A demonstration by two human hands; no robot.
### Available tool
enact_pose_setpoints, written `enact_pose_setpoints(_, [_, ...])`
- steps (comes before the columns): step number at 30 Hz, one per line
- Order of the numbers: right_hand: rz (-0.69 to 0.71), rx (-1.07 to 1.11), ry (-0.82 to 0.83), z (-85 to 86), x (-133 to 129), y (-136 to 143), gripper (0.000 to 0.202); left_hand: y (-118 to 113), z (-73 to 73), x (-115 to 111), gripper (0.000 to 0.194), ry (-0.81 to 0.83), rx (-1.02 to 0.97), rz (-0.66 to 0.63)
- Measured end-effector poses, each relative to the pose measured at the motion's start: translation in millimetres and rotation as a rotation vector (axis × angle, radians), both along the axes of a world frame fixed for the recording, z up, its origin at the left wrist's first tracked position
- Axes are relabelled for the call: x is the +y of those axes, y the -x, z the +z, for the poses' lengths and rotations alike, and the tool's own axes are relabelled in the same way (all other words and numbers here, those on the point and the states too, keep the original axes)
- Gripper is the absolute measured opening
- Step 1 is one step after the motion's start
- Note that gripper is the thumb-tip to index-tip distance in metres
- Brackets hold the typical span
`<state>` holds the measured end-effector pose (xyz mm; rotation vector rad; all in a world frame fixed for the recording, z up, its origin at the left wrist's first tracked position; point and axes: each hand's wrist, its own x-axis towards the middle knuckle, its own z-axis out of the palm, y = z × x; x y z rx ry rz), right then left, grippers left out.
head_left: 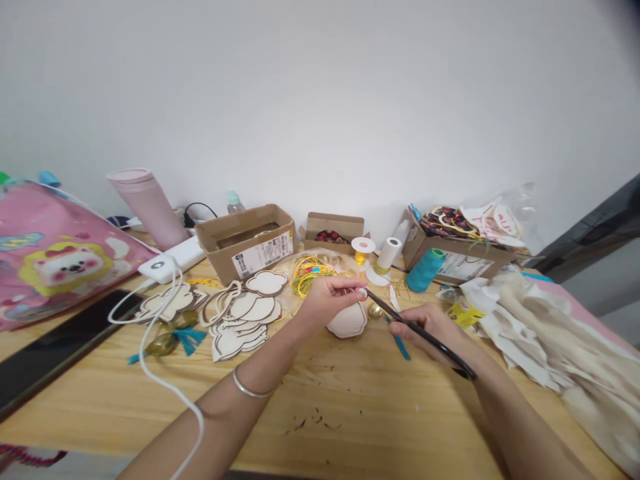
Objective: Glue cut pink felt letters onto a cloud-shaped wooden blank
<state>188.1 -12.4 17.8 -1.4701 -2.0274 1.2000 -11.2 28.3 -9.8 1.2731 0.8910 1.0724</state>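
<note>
My left hand [333, 300] is closed in a pinch on a small pale piece [363, 293] with a hint of red, too small to name. In my right hand [433, 327] is a long, thin black tool [447, 352]; its kind is unclear. Its narrow tip reaches the piece at my left fingertips. Below them on the table lies a pale cloud-shaped plaque [347, 321]. A small gold bell-like ball [375, 311] sits just right of it. Blue-green ribbon [401, 347] lies partly under my right hand.
Cloud-shaped wooden pieces [245, 313] are stacked at left, beside a white cable [173, 387]. Cardboard boxes [265, 257] line the wall. A teal thread cone [425, 270], yellow-labelled bottle [465, 312] and beige cloth [560, 340] stand or lie right. Dark scraps dot the wooden table [350, 413].
</note>
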Motion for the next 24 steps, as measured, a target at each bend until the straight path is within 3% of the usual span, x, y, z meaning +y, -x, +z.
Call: enact_pose_setpoints(24, [0.026,-0.037,0.024,-0.9,0.3,-8.0,0.051,3.6,1.6,1.6,0.026,-0.086,0.083,-0.060])
